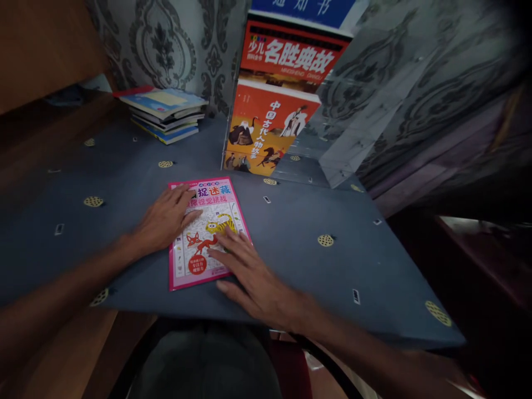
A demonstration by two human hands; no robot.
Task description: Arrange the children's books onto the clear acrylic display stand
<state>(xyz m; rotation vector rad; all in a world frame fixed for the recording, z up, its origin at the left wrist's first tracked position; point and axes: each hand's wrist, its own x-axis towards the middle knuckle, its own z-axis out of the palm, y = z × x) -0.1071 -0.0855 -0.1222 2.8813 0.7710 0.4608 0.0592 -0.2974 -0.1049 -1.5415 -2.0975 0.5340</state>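
Observation:
A pink children's book (183,277) lies flat on the table near its front edge, its cover showing a fox and a striped yellow cat. My left hand (168,219) rests on the upper left of the cover, fingers stretched out and covering part of the title. Across the lower right of the same book spreads my right hand (249,274), with its fingers apart and its thumb just off the bottom edge. Neither hand grips the book.
A clear acrylic rack (353,138) stands at the back, with an orange book (260,130), a red book (295,52) and a blue one (305,8) in tiers. A stack of books (166,113) sits back left. The dark blue tablecloth (299,266) has pineapple prints.

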